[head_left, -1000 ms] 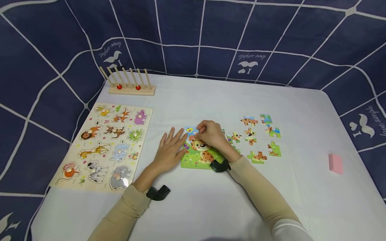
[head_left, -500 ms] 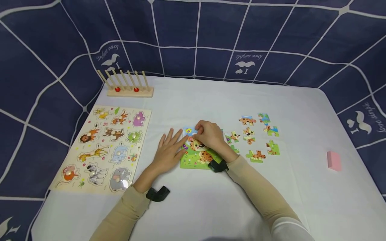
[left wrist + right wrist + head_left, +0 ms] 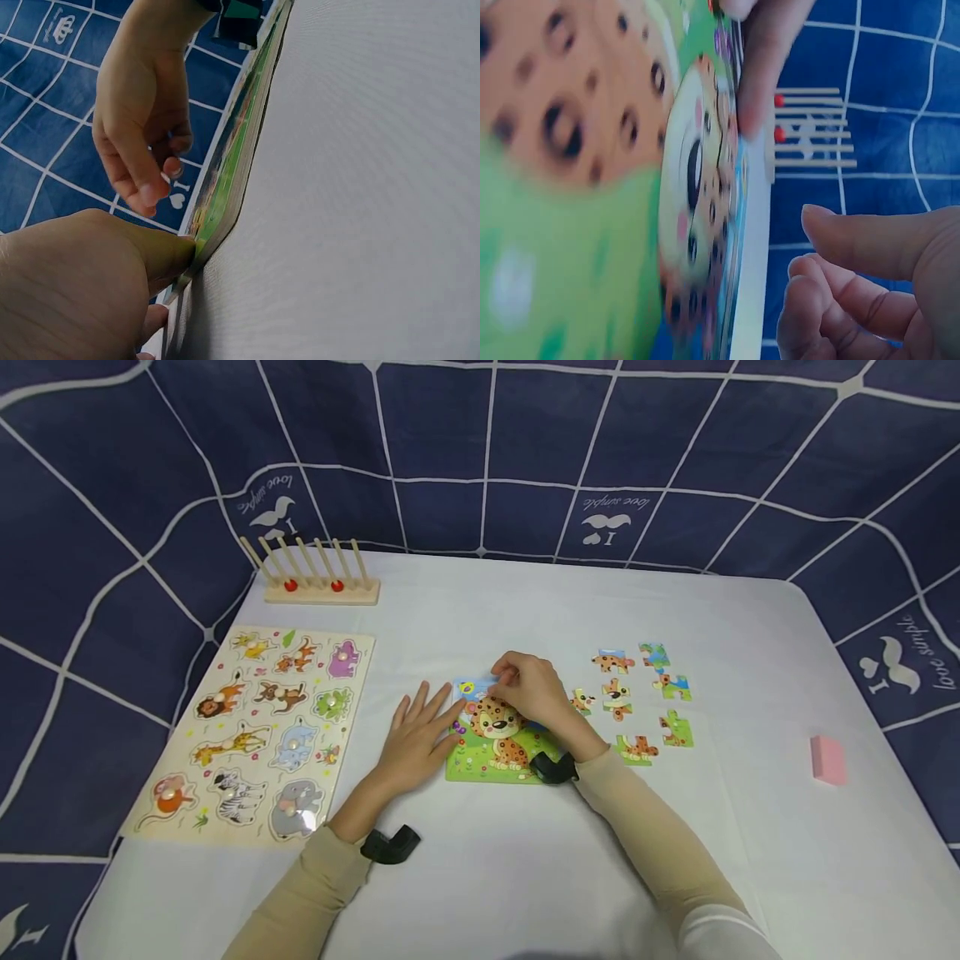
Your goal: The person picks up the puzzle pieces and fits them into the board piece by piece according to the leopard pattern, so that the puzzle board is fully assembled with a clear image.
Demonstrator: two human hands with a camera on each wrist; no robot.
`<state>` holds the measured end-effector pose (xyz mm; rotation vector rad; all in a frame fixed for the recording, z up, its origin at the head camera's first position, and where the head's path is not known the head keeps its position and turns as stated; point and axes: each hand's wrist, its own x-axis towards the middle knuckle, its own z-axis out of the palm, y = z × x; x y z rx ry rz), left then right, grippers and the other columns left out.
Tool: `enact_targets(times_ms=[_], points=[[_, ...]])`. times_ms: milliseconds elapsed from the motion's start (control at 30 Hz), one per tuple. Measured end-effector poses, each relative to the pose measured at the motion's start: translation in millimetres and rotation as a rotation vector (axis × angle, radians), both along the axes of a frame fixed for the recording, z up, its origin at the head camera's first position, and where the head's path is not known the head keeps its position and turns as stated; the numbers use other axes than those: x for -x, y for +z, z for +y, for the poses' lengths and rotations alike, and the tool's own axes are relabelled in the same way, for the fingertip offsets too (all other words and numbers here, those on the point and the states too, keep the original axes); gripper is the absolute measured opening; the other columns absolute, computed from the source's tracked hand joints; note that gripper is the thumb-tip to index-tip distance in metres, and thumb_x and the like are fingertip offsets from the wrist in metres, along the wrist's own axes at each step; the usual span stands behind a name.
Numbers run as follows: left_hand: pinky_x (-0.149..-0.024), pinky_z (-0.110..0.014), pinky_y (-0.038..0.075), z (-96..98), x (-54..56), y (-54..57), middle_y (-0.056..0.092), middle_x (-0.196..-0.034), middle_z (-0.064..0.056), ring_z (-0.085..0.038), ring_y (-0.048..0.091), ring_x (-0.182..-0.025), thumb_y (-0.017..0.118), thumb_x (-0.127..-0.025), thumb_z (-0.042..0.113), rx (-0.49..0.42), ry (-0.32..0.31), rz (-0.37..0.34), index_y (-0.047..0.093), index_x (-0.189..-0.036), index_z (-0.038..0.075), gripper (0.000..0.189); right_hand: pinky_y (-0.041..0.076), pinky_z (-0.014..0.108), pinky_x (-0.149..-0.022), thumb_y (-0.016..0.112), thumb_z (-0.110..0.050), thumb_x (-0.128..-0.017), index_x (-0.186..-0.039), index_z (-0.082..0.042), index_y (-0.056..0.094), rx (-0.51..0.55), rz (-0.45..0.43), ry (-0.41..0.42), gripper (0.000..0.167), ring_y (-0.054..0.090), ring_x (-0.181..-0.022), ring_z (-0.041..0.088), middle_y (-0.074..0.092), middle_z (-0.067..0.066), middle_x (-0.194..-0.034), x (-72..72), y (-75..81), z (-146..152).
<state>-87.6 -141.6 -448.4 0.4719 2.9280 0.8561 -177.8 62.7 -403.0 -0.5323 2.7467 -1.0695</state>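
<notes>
A jigsaw puzzle (image 3: pixel 480 764) with a spotted leopard on green grass lies flat mid-table. My left hand (image 3: pixel 416 739) rests at its left side, fingers straight and spread, the thumb over the puzzle's edge. In the left wrist view the thumb (image 3: pixel 169 259) touches that edge. My right hand (image 3: pixel 532 689) hovers over the puzzle's upper right part, which it hides. Its fingers are loosely bent. The right wrist view shows a gap between thumb (image 3: pixel 862 240) and fingertips, with nothing held. The leopard's head (image 3: pixel 697 172) appears below the left fingertip there.
Several loose jigsaw pieces, such as a spotted one (image 3: pixel 612 661) and a green one (image 3: pixel 677 729), lie right of the puzzle. A wooden animal knob board (image 3: pixel 255 735) is at left, behind it a peg rack (image 3: pixel 322 595) with red beads. A pink block (image 3: pixel 828 760) lies far right.
My right hand has shifted slightly to the right, away from the puzzle's upper left part, uncovering more of the leopard's head. The left hand has stayed in place.
</notes>
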Motion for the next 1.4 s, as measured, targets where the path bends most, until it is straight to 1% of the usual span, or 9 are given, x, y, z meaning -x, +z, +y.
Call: enact_targets(times_ms=[100,167,300,467,567,700,1000,1267,1400], points=[[-0.121,-0.055,-0.002,-0.2,0.2,0.5,0.021,-0.162,-0.011,-0.037,0.003,-0.152,0.050,-0.101,0.028,-0.005,0.007,-0.006,0.039,-0.150,0.015,0.052,0.048,0.028,-0.063,0.074,-0.015,-0.087,-0.108,-0.003,0.069,0.002,-0.006,-0.008,0.025,0.061,-0.070,0.018,0.069,0.008,-0.085,3.3,1.6,16],[-0.121,-0.055,-0.002,-0.4,0.3,0.9,0.021,-0.162,-0.011,-0.036,0.003,-0.152,0.050,-0.100,0.028,-0.008,0.012,-0.008,0.040,-0.150,0.015,0.052,0.048,0.029,-0.066,0.073,-0.015,-0.087,-0.110,-0.003,0.068,0.001,-0.015,-0.035,0.026,0.062,-0.074,0.020,0.069,0.009,-0.089,6.6,3.4,31],[-0.121,-0.054,-0.002,-0.6,1.0,2.0,0.021,-0.162,-0.010,-0.036,0.003,-0.152,0.051,-0.100,0.028,-0.011,0.015,-0.008,0.040,-0.150,0.015,0.052,0.047,0.030,-0.070,0.071,-0.015,-0.089,-0.114,-0.003,0.066,0.021,-0.029,-0.134,0.028,0.060,-0.083,0.024,0.068,0.012,-0.096,14.1,6.6,71],[-0.121,-0.054,-0.002,-0.9,1.5,2.6,0.022,-0.162,-0.011,-0.036,0.003,-0.152,0.050,-0.100,0.028,-0.017,0.014,-0.010,0.041,-0.149,0.015,0.052,0.045,0.028,-0.069,0.069,-0.016,-0.091,-0.120,-0.001,0.064,0.031,-0.011,-0.285,0.033,0.057,-0.086,0.024,0.064,0.015,-0.102,21.9,14.9,121],[-0.121,-0.054,-0.002,-1.2,1.1,2.5,0.022,-0.162,-0.011,-0.036,0.003,-0.152,0.050,-0.100,0.028,-0.020,0.014,-0.011,0.042,-0.149,0.014,0.051,0.045,0.025,-0.065,0.068,-0.018,-0.092,-0.123,-0.001,0.062,0.029,-0.002,-0.362,0.036,0.056,-0.085,0.021,0.063,0.015,-0.105,25.2,23.4,141],[-0.121,-0.055,-0.002,-0.9,0.7,1.7,0.023,-0.162,-0.011,-0.036,0.003,-0.152,0.051,-0.100,0.028,-0.022,0.012,-0.007,0.042,-0.149,0.014,0.051,0.043,0.025,-0.063,0.065,-0.019,-0.093,-0.126,-0.002,0.061,0.037,0.005,-0.430,0.037,0.053,-0.085,0.020,0.061,0.016,-0.109,29.1,28.7,156],[-0.121,-0.054,-0.002,1.0,0.9,0.5,0.023,-0.162,-0.010,-0.035,0.003,-0.152,0.052,-0.100,0.027,-0.025,0.015,-0.012,0.042,-0.149,0.015,0.052,0.043,0.025,-0.065,0.063,-0.018,-0.094,-0.129,-0.001,0.058,0.014,-0.050,-0.456,0.039,0.052,-0.088,0.021,0.060,0.019,-0.114,37.4,17.5,169],[-0.121,-0.055,-0.001,1.0,0.8,0.9,0.023,-0.162,-0.011,-0.036,0.004,-0.152,0.052,-0.099,0.027,-0.029,0.014,-0.018,0.042,-0.149,0.015,0.052,0.046,0.021,-0.055,0.063,-0.019,-0.094,-0.130,-0.002,0.058,0.011,-0.076,-0.444,0.040,0.052,-0.076,0.014,0.059,0.019,-0.114,41.5,5.4,174],[-0.121,-0.055,-0.001,0.9,0.8,1.2,0.023,-0.162,-0.011,-0.035,0.003,-0.152,0.052,-0.100,0.027,-0.029,0.013,-0.016,0.042,-0.149,0.015,0.052,0.045,0.021,-0.060,0.064,-0.017,-0.094,-0.131,-0.002,0.057,0.000,-0.096,-0.432,0.041,0.053,-0.080,0.016,0.060,0.018,-0.114,43.2,0.0,175]])
